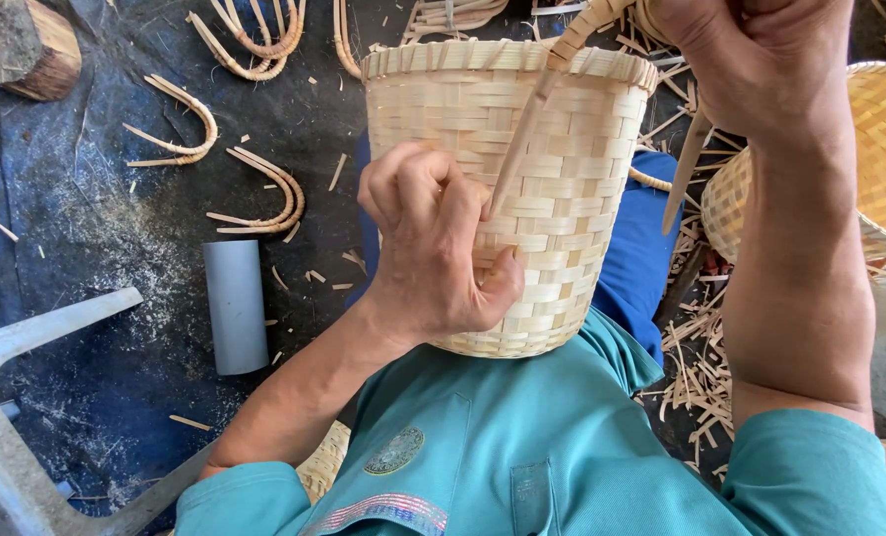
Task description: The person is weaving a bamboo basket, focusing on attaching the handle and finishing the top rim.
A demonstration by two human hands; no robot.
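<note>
Left hand (431, 248) pinches a bamboo strip (518, 139) against the woven bamboo basket (572, 169); right hand (751, 60) grips the strip's wrapped top. Light, stiff-walled, likely crushable — best steadied at the rim.

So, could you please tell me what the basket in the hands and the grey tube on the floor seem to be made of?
The basket looks woven from flat strips of pale bamboo or similar cane: a matte checker weave shows, with no visible varnish. The left hand presses a thin strip of the same material against its side. The grey tube looks like plastic pipe, smooth and evenly coloured, though that is a guess.
</note>
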